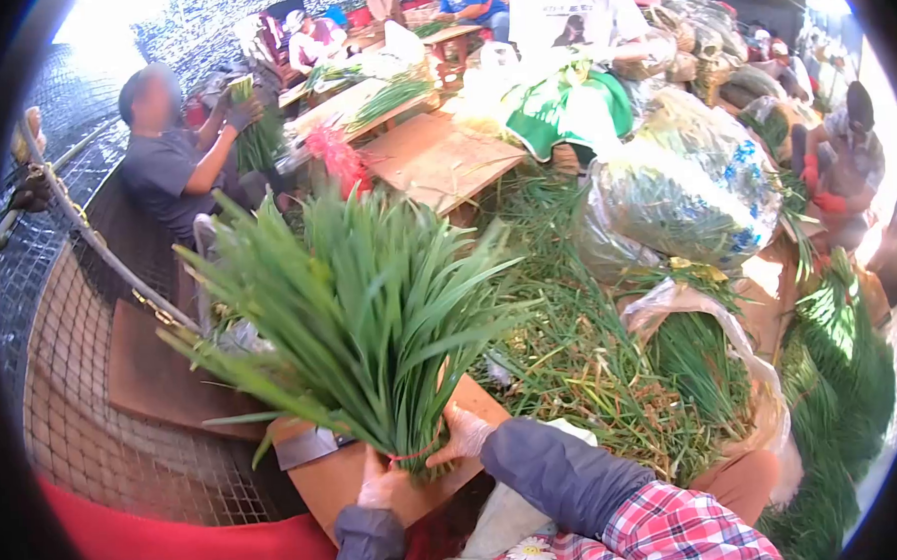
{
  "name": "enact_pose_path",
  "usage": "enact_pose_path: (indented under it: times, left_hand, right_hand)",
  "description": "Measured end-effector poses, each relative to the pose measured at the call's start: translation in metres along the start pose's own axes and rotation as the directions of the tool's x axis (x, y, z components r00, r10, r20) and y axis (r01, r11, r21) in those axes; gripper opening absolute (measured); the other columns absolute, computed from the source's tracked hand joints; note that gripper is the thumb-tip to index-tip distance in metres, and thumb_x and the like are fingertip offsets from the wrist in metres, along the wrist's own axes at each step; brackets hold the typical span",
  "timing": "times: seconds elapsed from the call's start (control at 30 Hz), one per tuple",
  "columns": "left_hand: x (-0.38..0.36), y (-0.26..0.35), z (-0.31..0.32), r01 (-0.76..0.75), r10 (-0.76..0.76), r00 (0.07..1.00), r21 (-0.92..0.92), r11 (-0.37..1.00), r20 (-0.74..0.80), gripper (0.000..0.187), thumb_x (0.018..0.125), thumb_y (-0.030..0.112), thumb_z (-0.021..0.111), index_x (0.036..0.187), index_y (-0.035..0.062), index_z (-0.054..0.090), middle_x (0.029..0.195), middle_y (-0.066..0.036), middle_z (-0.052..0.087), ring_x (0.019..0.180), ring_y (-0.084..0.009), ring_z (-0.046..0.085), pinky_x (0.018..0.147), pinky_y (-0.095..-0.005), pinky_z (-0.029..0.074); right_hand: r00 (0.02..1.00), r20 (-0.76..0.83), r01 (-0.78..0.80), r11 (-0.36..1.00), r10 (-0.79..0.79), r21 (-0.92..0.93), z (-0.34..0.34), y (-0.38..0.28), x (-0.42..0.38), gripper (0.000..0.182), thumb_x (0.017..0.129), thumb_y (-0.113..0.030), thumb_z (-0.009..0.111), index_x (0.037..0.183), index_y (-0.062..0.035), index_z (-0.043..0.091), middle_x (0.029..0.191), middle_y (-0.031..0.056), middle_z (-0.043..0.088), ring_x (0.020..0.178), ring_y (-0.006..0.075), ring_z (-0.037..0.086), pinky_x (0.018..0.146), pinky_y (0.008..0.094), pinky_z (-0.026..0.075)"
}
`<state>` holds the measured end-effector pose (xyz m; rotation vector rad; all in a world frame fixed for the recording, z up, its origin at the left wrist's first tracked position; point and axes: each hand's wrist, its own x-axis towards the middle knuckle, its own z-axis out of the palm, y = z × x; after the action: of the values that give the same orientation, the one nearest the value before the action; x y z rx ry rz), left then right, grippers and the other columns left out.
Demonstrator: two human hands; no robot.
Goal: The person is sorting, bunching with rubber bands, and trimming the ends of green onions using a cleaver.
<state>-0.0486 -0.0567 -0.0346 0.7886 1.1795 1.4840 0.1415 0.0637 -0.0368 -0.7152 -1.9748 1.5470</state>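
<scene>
A large bunch of green garlic chives (365, 314) stands upright in front of me, leaves fanned out at the top. Near its base runs a red band (414, 455). My left hand (380, 481) is closed on the near left side of the base, thumb by the band. On the right side, the fingers of my right hand (464, 435) wrap round the base; what looks like a thin pale glove covers it. Under the bunch lies a wooden board (328, 493). A flat metal blade (304, 446) rests on its left part, partly hidden by leaves.
Loose chives and trimmings (593, 384) cover the ground to the right. There, an open plastic sack (763, 366) holds more chives, with a stuffed clear bag (675, 185) behind. At left, a person (173, 157) holds a bunch. A low wooden table (443, 160) stands ahead; other people sit beyond.
</scene>
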Motion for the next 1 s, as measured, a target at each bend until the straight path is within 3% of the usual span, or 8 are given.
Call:
enact_pose_path:
  times: [0.03,0.13,0.23,0.27,0.5,0.73,0.9,1.0]
  left_hand:
    - [0.002,-0.003,-0.013,0.089,-0.099,0.994,-0.159,0.983,-0.056,0.074,0.071,0.014,0.071,0.134,0.0017,0.033,0.128,-0.008,0.046,0.121,-0.0229,0.042,0.102,-0.0381,0.034]
    - [0.002,-0.022,-0.035,-0.071,0.008,0.967,-0.243,0.967,-0.254,0.066,0.075,0.018,0.067,0.131,0.0012,0.037,0.124,-0.009,0.049,0.116,-0.0232,0.046,0.099,-0.0376,0.037]
    - [0.012,-0.050,-0.021,-0.058,-0.036,0.941,-0.265,0.962,-0.337,0.062,0.077,0.019,0.065,0.130,0.0006,0.038,0.120,-0.009,0.051,0.113,-0.0234,0.047,0.095,-0.0373,0.039]
    - [0.017,-0.057,-0.016,-0.057,-0.042,0.935,-0.265,0.963,-0.352,0.061,0.078,0.019,0.065,0.130,0.0004,0.039,0.119,-0.010,0.051,0.112,-0.0235,0.048,0.094,-0.0371,0.039]
    - [0.045,-0.051,-0.006,-0.026,-0.072,0.921,-0.245,0.969,-0.382,0.054,0.082,0.022,0.061,0.127,-0.0009,0.043,0.111,-0.012,0.055,0.104,-0.0240,0.052,0.086,-0.0363,0.043]
    - [0.060,-0.033,-0.004,0.009,-0.070,0.918,-0.157,0.988,-0.391,0.047,0.086,0.025,0.056,0.124,-0.0023,0.046,0.103,-0.014,0.059,0.096,-0.0245,0.057,0.078,-0.0355,0.047]
    - [0.063,-0.006,0.002,0.099,-0.016,0.939,0.225,0.969,-0.343,0.044,0.089,0.026,0.053,0.121,-0.0032,0.049,0.097,-0.015,0.062,0.091,-0.0249,0.060,0.072,-0.0349,0.050]
    - [0.064,0.066,0.016,0.186,0.019,0.970,0.785,0.591,-0.244,0.043,0.091,0.027,0.052,0.120,-0.0038,0.050,0.094,-0.016,0.063,0.087,-0.0251,0.062,0.068,-0.0345,0.052]
  right_hand:
    - [1.000,0.015,-0.004,0.998,0.005,-0.061,-0.002,0.000,0.002,0.114,0.047,-0.033,0.089,0.137,-0.0028,0.025,0.129,0.0196,0.044,0.121,0.0302,0.042,0.100,0.0358,0.034]
    - [0.985,0.116,-0.091,0.950,0.130,-0.298,-0.001,-0.004,0.007,0.111,0.046,-0.036,0.087,0.133,-0.0010,0.029,0.121,0.0240,0.049,0.113,0.0373,0.048,0.093,0.0386,0.040]
    - [0.997,0.082,0.026,0.871,0.016,-0.491,-0.007,-0.004,0.017,0.110,0.045,-0.036,0.087,0.132,-0.0003,0.030,0.118,0.0242,0.052,0.109,0.0392,0.050,0.089,0.0399,0.043]
    - [0.937,0.264,-0.113,0.916,0.226,-0.385,-0.005,-0.006,0.023,0.112,0.044,-0.035,0.088,0.134,-0.0018,0.028,0.119,0.0227,0.052,0.110,0.0371,0.051,0.090,0.0381,0.042]
    - [0.998,-0.068,0.019,0.996,-0.013,0.086,0.003,-0.051,0.016,0.099,0.052,-0.024,0.083,0.134,-0.0065,0.030,0.114,0.0172,0.057,0.107,0.0275,0.056,0.091,0.0372,0.043]
    - [0.949,0.046,-0.315,0.939,0.312,0.141,0.001,-0.066,0.005,0.076,0.065,-0.020,0.079,0.131,-0.0085,0.041,0.121,0.0081,0.054,0.113,0.0179,0.050,0.096,0.0335,0.040]
    - [0.987,-0.012,-0.149,0.940,0.160,0.307,0.018,-0.021,0.014,0.062,0.067,-0.028,0.078,0.119,-0.0037,0.053,0.109,0.0082,0.061,0.099,0.0253,0.057,0.087,0.0331,0.044]
    - [0.977,-0.185,-0.022,0.916,0.104,0.400,0.063,-0.006,0.014,0.059,0.075,-0.046,0.069,0.113,-0.0022,0.057,0.098,0.0085,0.065,0.086,0.0261,0.061,0.081,0.0325,0.046]
